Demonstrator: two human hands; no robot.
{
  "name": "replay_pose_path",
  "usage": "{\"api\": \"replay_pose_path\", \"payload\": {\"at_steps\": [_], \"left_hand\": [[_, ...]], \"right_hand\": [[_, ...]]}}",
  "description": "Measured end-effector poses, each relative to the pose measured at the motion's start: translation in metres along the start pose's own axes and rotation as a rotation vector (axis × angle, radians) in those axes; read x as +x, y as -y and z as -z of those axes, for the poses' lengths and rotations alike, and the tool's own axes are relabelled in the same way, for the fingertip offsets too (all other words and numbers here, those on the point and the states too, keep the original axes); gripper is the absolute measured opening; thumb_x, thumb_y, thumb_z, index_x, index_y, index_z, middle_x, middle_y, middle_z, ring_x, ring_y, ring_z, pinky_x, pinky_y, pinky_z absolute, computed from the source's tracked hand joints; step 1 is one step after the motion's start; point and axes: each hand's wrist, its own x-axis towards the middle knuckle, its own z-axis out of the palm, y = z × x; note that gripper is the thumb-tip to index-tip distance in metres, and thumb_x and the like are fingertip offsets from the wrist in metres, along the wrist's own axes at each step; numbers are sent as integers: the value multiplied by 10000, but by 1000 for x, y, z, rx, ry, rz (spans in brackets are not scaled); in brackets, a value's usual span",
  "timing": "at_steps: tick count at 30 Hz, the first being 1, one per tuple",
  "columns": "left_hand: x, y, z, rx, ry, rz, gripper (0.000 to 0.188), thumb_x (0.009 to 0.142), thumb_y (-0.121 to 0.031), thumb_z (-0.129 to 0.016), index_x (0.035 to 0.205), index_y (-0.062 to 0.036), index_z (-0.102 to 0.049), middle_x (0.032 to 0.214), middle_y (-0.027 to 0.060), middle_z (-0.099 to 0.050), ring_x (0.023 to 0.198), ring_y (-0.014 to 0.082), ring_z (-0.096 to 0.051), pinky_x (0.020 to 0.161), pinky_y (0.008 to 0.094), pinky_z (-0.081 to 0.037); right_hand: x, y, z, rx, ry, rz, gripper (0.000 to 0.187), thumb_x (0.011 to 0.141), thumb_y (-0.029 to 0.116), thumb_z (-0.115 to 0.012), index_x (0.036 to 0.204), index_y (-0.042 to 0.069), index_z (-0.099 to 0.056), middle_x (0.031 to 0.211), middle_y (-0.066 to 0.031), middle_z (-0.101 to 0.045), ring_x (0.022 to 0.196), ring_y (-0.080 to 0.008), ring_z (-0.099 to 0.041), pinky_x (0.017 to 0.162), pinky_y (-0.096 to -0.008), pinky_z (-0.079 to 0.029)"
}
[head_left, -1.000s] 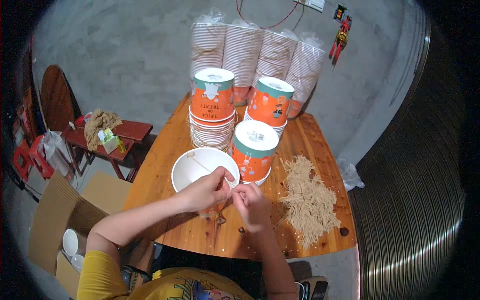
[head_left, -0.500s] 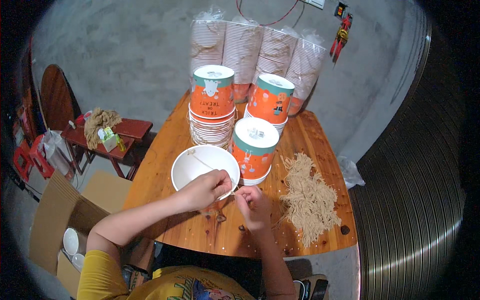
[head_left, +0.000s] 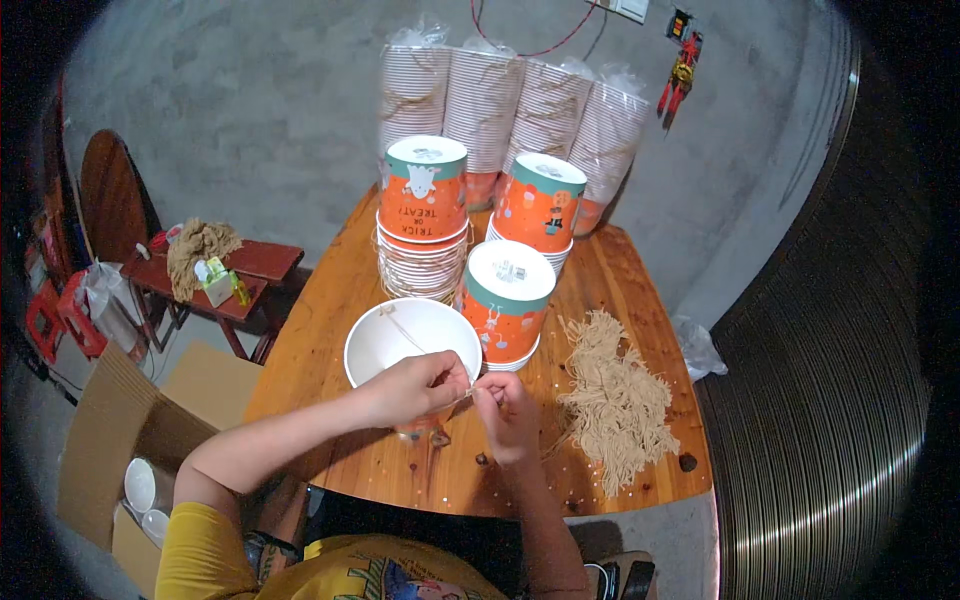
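Observation:
A white-lined paper bucket [head_left: 400, 335] stands mouth up near the table's front, with a tan cord [head_left: 404, 330] running across its inside from the far rim. At the bucket's near right rim, my left hand [head_left: 420, 388] is closed in a pinch on the cord. Close beside it, my right hand [head_left: 505, 415] also pinches the cord's end, just outside the rim. The fingertips of both hands almost meet, and the short bit of cord between them is hard to make out. To the right lies a loose pile of cut tan cords [head_left: 620, 400].
Upside-down orange and green bucket stacks [head_left: 425, 200] stand behind the bucket. Tall bagged stacks [head_left: 485, 110] line the wall. At left are a red bench [head_left: 270, 255] with cords and a cardboard box [head_left: 105, 430] holding white buckets. A ribbed shutter [head_left: 820, 400] is at right.
My fingers have shifted slightly at the rim, with both hands still pinching close together. The whole view has tilted a little; the bucket stays in place.

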Motion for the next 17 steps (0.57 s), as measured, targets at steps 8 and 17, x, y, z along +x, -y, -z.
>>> {"api": "replay_pose_path", "payload": {"at_steps": [8,17], "left_hand": [[0,2,-3,86,-76,18,167,937,-202,-547,934,-37,-524,790,44,-567,736,123,-515,682,289,-443],[-1,-4,-3,43,-83,68,185,902,-190,-562,952,-13,-550,842,97,-626,773,217,-600,726,323,-476]], "right_hand": [[-6,-6,0,148,3,-125,61,934,86,-488,981,51,-507,759,12,-509,677,-58,-467,621,-223,-409],[-4,-1,5,110,103,-108,268,930,110,-524,1189,53,-490,854,-27,-593,744,-76,-535,695,-233,-447]]}}
